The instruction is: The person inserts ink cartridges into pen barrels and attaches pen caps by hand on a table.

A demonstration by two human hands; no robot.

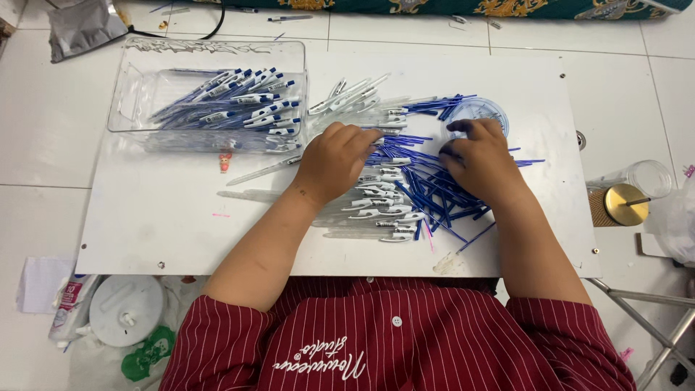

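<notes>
White board [145,232] laid flat, filling the middle of the frame, screws at its corners. It sits over a white tiled floor [43,130]; grout lines run across the upper part of the frame. A patterned green cloth edge [449,7] crosses the top.

Left hand [334,161] at centre, palm down, fingers curled, fingertips pinching at the clear pen barrels [376,206] heaped beneath it. Right hand [481,161] just right of centre, palm down on a heap of blue ink refills [434,195], fingers bent into the pile beside a small round clear lid [481,110]. Whether either hand actually has a piece gripped I cannot tell.

Upper left of the board: clear plastic tray [130,108] holding assembled blue-and-white pens [232,105], all lying roughly one way.

Right edge of frame: clear cup [651,177] and a gold-capped round tin [624,204], off the board. Lower left on the floor: white round lid [127,311], a tube, green scrap. Grey pouch [79,25] at the upper left. Striped dark-red shirt [405,340] along the bottom.
</notes>
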